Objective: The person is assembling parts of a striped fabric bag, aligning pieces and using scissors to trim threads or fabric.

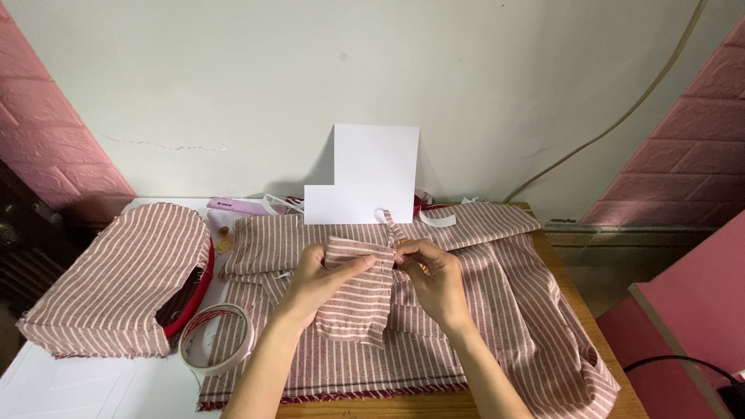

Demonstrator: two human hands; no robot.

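A small folded piece of pink-and-white striped cloth (358, 299) is held up over the middle of the table, above a larger spread of the same striped fabric (497, 310) that covers most of the wooden tabletop (613, 388). The left hand (318, 279) is closed around the piece's upper left edge, thumb on top and fingers underneath, while the right hand (434, 279) is pinched shut on its upper right corner, where a thin strip or loop of the same cloth (388, 221) stands up; whether a pin or needle is held there cannot be told. The lower end of the piece hangs loose and touches the fabric below. To the left, a roll of clear adhesive tape with a white core (217, 339) lies flat near the left forearm, just beside a cloth-covered rounded form with a red rim (124, 279). Behind the hands, a white notched sheet of card (369, 174) is propped against the wall. A slip could follow from the narrow pinch at the corner: if the right fingers loosen, the fold may open and the strip may shift out of line. The dangling end could also be caught in the folds beneath, and the tape roll could be nudged by the left forearm.
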